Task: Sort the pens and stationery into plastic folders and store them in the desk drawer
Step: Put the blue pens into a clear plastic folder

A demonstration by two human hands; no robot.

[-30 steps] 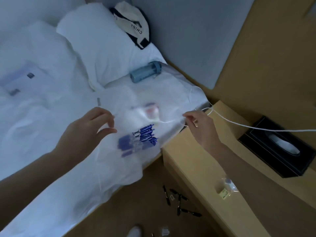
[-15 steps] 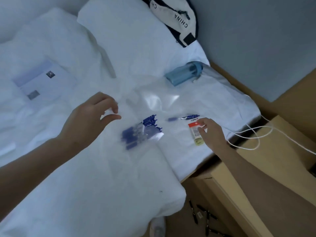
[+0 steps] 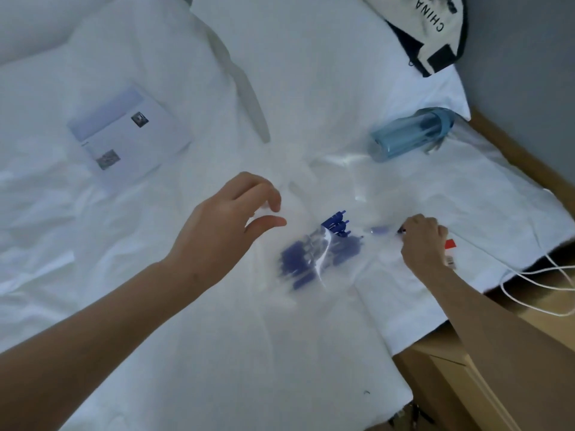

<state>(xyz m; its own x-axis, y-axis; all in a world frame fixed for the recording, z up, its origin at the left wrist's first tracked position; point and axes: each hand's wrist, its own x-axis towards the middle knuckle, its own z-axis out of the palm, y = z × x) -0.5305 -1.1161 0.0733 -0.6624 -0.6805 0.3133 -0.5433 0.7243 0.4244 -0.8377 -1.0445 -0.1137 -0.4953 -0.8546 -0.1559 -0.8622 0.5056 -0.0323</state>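
Pinching a blue pen in right hand, left hand loosely curled, bag reading "CHINA"

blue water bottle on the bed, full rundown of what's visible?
The water bottle is translucent blue, plastic by the look of it, with a darker blue cap end bearing a loop or handle toward the upper right. It lies on its side on the white bedding, angled, base toward the lower left, near the bed's right edge below the pillow. Contents cannot be told. Neither hand touches it.
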